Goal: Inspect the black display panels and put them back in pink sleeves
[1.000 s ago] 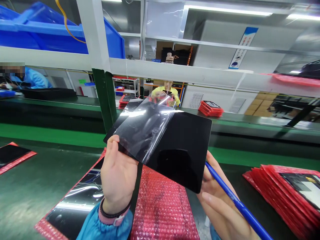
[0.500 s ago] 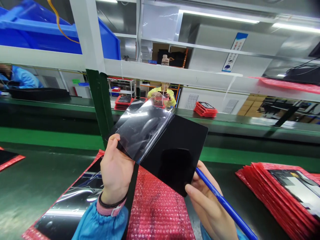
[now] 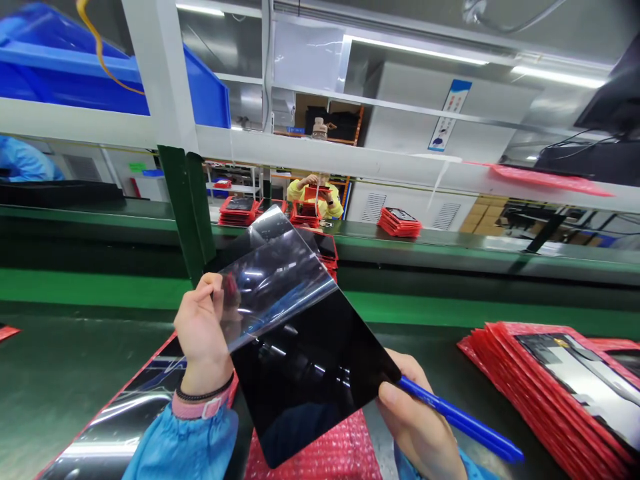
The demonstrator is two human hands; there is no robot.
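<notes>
While held in mid-air above a red bubble-wrap pouch (image 3: pixel 313 453), black glass panel (image 3: pixel 305 380) half bared, clear film (image 3: pixel 275 287) peeled back off its far end; left hand (image 3: pixel 200 327) grasping film and panel edge, right hand (image 3: pixel 415 413) pinching the near corner along with a blue plastic stick (image 3: pixel 460 420). Farther off, stacked red pouches (image 3: pixel 545 380) on the green bench (image 3: pixel 75 373); blue-topped wall sign (image 3: pixel 449 115) unreadable, no brand legible.

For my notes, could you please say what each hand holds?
Left hand: holding clear film and a black panel.
Right hand: holding the panel and a blue stick.
</notes>
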